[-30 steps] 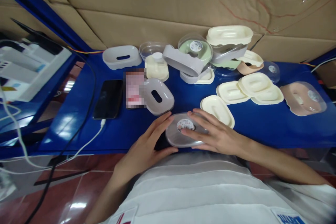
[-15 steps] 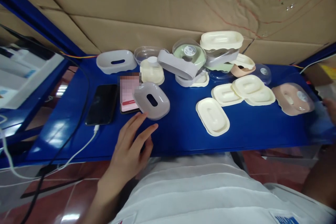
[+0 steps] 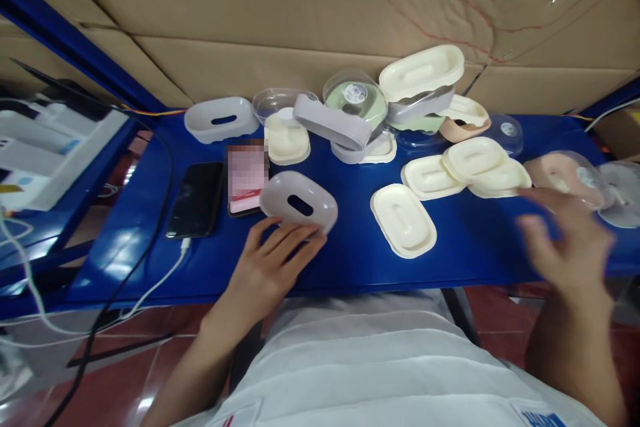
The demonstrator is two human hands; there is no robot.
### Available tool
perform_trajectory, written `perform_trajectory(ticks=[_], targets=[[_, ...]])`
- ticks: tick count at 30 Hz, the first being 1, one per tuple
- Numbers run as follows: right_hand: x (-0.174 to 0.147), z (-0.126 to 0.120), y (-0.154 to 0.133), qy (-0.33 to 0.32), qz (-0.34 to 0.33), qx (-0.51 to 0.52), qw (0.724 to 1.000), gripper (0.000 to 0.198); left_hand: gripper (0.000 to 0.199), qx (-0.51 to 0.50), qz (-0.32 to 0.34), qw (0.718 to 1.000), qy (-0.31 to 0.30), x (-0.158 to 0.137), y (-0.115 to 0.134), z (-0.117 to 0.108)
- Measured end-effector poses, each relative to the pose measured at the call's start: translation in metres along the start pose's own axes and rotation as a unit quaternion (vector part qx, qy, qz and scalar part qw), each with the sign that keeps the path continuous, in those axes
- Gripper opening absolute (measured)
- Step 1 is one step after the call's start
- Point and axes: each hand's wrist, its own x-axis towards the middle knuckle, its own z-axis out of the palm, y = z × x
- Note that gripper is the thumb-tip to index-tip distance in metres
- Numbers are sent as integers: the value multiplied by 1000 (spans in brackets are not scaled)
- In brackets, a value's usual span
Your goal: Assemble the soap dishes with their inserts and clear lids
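Note:
Bent fingers of my left hand (image 3: 273, 263) are closed on the near rim of a grey oval soap dish (image 3: 320, 203), which has a slot in its middle. My right hand (image 3: 567, 240) hovers over the right part of the table, blurred, its thumb apart from the fingers and nothing visible in it. Just beyond it sit a pink soap dish (image 3: 555, 170) under a clear lid and a grey lidded dish (image 3: 620, 203). Between my hands lies a cream oval tray (image 3: 404, 220); several like it overlap behind, including a top cream tray (image 3: 475, 159).
A black phone (image 3: 195, 197) on a white cable (image 3: 163, 280) and a lit phone (image 3: 245, 180) lie at left. Along the cardboard wall (image 3: 250, 60) are a grey dish (image 3: 200, 123), a green lidded dish (image 3: 345, 107) and stacked cream trays (image 3: 423, 73). The table (image 3: 345, 267) is blue.
My left hand has moved right and closed on the grey dish, which has turned and shifted right. My right hand has come in from the right edge; a grey lidded dish now shows there.

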Motion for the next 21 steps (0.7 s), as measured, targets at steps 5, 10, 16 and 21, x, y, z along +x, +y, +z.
perform_trajectory(ticks=[5,10,16,21], targets=[[22,32,-122,-192,-202,189,942,45,39,-89,-12,993,79,13,21,8],[31,46,-134,-204,-260,269,905,38,39,-152,-9,983,107,22,32,17],[24,45,-133,-87,-190,295,932,57,55,-177,62,982,-6,21,32,14],[20,51,-156,-181,-175,245,936,100,56,-101,-99,990,16,17,20,13]])
